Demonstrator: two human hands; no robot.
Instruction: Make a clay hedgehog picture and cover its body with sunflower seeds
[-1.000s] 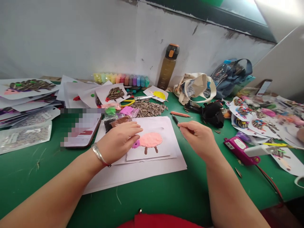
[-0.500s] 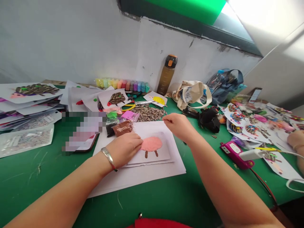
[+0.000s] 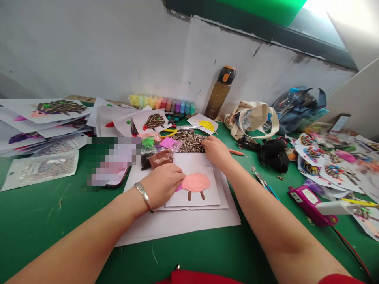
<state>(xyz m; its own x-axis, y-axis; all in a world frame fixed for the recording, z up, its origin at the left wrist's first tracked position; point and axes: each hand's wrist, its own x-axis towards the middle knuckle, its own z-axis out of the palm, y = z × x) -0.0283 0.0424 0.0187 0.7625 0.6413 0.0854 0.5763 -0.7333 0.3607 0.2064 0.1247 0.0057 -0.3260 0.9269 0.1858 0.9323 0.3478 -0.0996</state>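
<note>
Near the middle of the green table, a card bearing a flat pink clay shape (image 3: 197, 183) with two brown legs lies on white sheets (image 3: 177, 221). My left hand (image 3: 162, 184), with a silver bracelet at the wrist, rests on the card's left side, fingers together at the shape's left end, where a bit of purple shows. My right hand (image 3: 216, 150) is at the right edge of a pile of striped seeds (image 3: 189, 141), its fingers closed together; whatever is between the fingertips is hidden. A bag of brown clay (image 3: 160, 158) lies just behind my left hand.
Behind the seeds are scissors (image 3: 187, 127), a yellow clay picture (image 3: 206, 126) and an upright bottle (image 3: 220, 93). Stacked pictures (image 3: 59, 108) stand at left, beside a partly blurred phone. A cloth bag (image 3: 251, 118), black item (image 3: 274, 154) and magenta device (image 3: 312, 207) are at right.
My right hand has moved left and onto the edge of the seed pile. My left hand stays on the card. The view has shifted, and the other person's hand at far right is out of frame.
</note>
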